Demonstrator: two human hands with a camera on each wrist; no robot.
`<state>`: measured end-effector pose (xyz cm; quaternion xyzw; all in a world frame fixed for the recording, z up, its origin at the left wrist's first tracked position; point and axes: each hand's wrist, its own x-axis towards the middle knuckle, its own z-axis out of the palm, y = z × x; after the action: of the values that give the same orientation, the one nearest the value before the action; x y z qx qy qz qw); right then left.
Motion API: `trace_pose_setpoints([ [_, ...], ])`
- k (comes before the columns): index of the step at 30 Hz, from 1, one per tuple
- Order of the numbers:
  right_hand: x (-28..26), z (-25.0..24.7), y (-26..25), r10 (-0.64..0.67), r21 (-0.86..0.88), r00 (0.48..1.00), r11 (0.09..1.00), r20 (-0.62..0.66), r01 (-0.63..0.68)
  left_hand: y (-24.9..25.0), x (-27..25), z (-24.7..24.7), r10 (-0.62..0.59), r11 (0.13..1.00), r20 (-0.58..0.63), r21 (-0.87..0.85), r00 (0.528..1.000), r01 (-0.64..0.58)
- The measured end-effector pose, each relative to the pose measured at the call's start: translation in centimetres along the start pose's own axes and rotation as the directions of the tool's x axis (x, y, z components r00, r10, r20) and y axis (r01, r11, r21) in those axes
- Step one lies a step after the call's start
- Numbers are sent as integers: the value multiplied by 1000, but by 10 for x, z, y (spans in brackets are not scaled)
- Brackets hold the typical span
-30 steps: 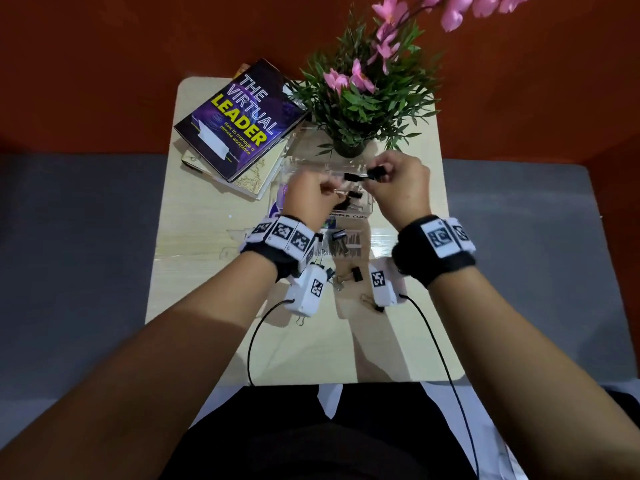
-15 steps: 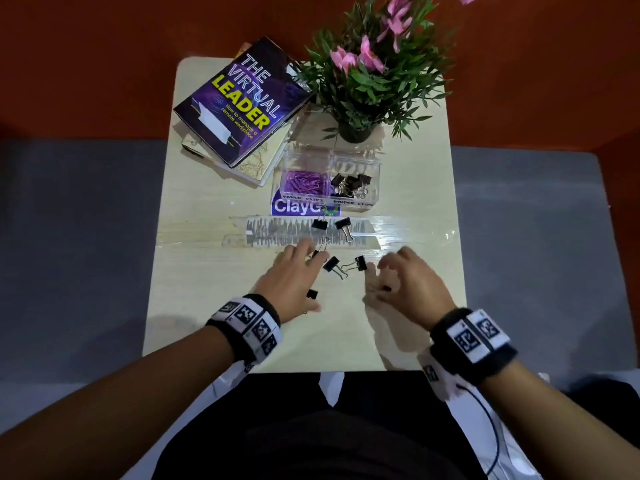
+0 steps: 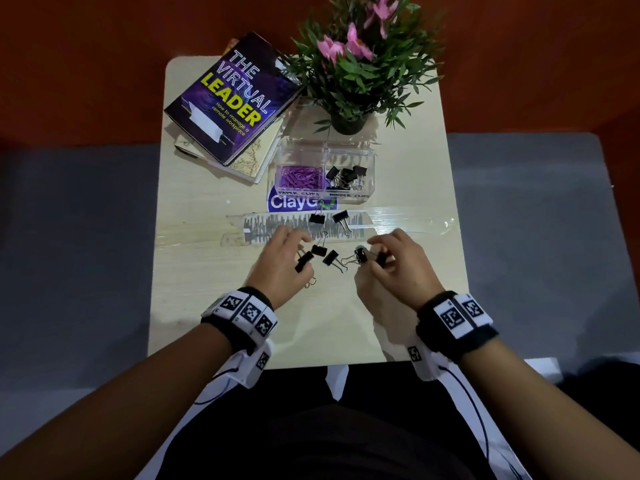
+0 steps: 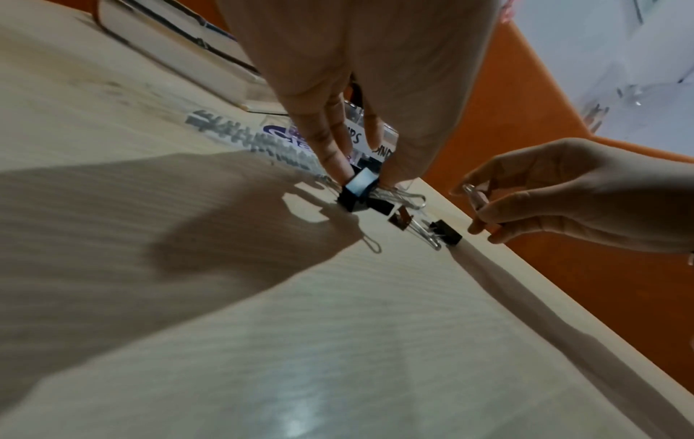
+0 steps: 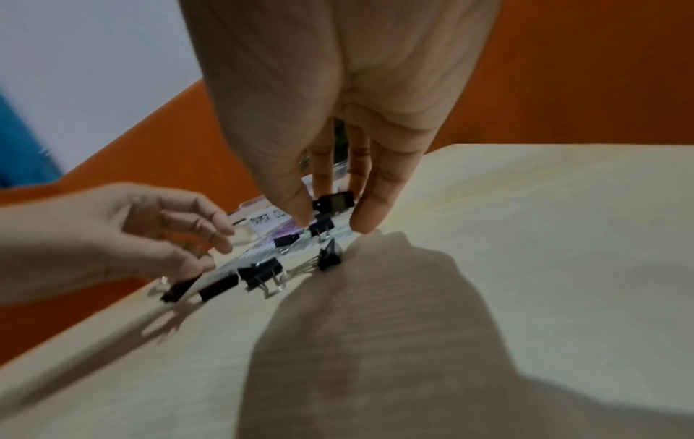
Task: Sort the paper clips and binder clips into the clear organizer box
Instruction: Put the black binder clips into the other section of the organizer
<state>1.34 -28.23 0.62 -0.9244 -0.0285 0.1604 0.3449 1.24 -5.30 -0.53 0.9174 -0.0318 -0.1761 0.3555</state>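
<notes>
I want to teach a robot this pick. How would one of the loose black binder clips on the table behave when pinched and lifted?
Probably stiff and light: the right hand holds a binder clip with fingertips alone. Its wire handles look hinged, so they may swing or snag neighbours lying close by. The glossy body seen under the left hand could slip in a weak grip.

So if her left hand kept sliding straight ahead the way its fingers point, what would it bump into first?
Probably the loose binder clips just past the left hand fingertips, then the pair on the tape strip. The box lies farther on. Depth is hard to judge.
</notes>
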Motion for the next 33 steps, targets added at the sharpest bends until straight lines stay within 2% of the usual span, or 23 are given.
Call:
trace_pose_setpoints([
  [3,14,5,-9,-68,-155,994,985,86,81,-1,5,0,-29,1000,-12,4,1000,29],
  [8,19,16,-17,-132,-274,981,947,139,166,2,9,12,-42,986,-17,161,999,44],
  [12,22,13,-24,-108,-256,988,957,111,134,7,6,21,-45,959,-26,279,999,51],
  [18,32,7,-23,-18,-180,999,983,47,27,8,12,17,-106,980,-29,168,994,109],
  [21,44,-14,-37,-84,-99,996,992,-38,80,6,15,7,-117,987,-25,107,993,119],
  [25,82,-39,-62,-136,-99,965,988,-227,116,19,21,-13,-39,999,-100,22,994,41],
  [28,100,-43,-69,-170,-172,966,975,-193,137,45,48,-36,62,995,-228,-55,972,-77],
  [30,94,-39,-69,-176,-201,967,970,-184,139,62,73,-50,137,982,-287,-83,948,-167],
  [33,63,-19,-63,-152,-184,974,976,-170,120,77,99,-66,161,985,-218,-19,963,-169],
])
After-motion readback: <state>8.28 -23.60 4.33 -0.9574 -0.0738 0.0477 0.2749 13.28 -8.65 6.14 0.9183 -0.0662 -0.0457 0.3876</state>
